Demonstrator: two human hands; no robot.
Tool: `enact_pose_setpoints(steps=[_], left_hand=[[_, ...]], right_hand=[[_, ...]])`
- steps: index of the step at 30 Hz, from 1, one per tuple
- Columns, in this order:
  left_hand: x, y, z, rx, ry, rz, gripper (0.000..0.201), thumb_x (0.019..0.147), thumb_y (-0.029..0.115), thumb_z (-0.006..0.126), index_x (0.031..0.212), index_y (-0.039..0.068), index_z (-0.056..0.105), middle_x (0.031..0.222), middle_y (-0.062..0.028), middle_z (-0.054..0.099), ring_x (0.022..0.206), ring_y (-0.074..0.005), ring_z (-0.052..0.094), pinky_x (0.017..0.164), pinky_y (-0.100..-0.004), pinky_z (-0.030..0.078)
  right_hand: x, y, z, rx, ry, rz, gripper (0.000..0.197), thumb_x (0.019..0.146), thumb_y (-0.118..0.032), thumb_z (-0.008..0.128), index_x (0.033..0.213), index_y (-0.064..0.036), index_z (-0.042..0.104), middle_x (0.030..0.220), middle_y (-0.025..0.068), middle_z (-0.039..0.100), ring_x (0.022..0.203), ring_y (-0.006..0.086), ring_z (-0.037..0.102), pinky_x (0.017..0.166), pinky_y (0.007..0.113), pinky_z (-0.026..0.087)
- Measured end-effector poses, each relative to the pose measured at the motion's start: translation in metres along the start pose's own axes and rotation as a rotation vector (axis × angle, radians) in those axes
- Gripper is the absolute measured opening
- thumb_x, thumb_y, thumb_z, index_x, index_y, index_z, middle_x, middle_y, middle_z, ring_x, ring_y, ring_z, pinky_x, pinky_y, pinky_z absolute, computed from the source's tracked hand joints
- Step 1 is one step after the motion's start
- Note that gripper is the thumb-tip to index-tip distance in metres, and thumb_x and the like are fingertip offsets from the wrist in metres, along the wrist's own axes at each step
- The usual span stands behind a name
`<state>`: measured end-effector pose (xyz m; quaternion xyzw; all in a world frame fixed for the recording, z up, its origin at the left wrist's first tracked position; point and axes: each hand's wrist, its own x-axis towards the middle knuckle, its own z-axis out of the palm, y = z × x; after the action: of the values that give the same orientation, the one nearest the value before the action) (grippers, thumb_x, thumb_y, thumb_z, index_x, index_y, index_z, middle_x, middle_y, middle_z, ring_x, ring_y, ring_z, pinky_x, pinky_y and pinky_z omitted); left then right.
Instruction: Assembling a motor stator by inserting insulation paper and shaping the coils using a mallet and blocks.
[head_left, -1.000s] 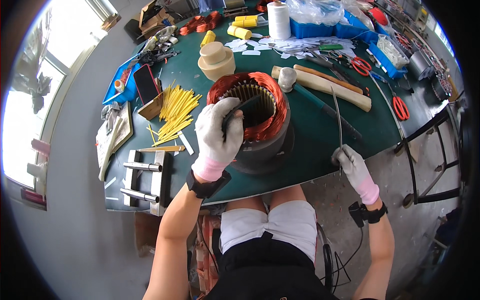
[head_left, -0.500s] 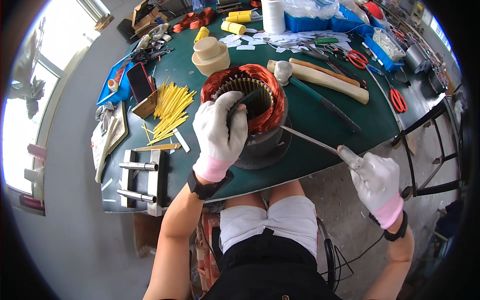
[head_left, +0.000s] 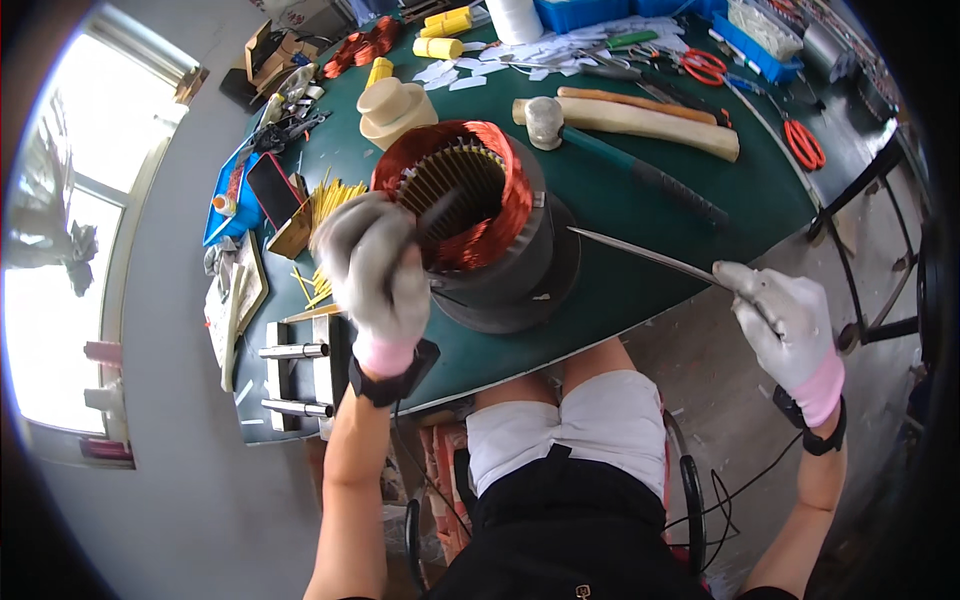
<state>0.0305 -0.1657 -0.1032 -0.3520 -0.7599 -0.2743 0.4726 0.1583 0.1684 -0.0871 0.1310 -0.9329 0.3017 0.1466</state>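
Note:
A motor stator [head_left: 540, 225] stands on the table in front of me, its copper windings [head_left: 512, 205] forming a thick ring around the slotted bore. Pale and yellow strips line the slots. My left hand [head_left: 375, 270], in a white glove with a pink cuff, is at the ring's left rim, smeared by motion. Its fingers are closed on a dark, blurred flat piece [head_left: 437, 212] that reaches over the bore. Off to the right of the stator, my gloved right hand [head_left: 785, 325] grips a slender pointed metal rod [head_left: 655, 258]. The rod's tip points left, apart from the housing.
Behind the stator lie a mallet [head_left: 545, 122] and wooden sticks [head_left: 640, 128]. Yellow strips [head_left: 335, 200], a phone [head_left: 275, 188] and a metal frame [head_left: 295, 375] are at left. Red-handled scissors [head_left: 803, 145] lie right, near a black metal rack [head_left: 875, 250].
My left hand has drawn back leftward from over the bore with the dark piece. The rod's tip has come away from the stator's side as my right hand shifted right. The view has tilted.

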Motion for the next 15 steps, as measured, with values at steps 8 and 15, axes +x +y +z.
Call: enact_pose_setpoints(steps=[8,15], left_hand=[[-0.032,0.037,0.018,0.534,-0.119,0.264,0.034,0.065,0.013,0.078,0.088,0.037,0.069,0.122,0.0014,0.051,0.117,-0.0326,0.04,0.089,-0.0407,0.043],[-0.018,0.049,0.02,0.432,-0.237,0.172,0.032,0.061,0.022,0.078,0.092,0.026,0.07,0.134,-0.0092,0.047,0.12,-0.0367,0.041,0.095,-0.0541,0.037]], right_hand=[[-0.032,0.023,0.042,0.384,0.024,0.129,0.031,0.082,0.004,0.055,0.112,-0.0005,0.064,0.084,0.0146,0.067,0.069,0.023,0.067,0.064,0.03,0.051],[-0.011,0.021,0.059,0.507,0.185,0.055,0.026,0.088,0.0,0.052,0.112,0.0029,0.062,0.101,0.0159,0.068,0.08,0.0234,0.068,0.076,0.028,0.051]])
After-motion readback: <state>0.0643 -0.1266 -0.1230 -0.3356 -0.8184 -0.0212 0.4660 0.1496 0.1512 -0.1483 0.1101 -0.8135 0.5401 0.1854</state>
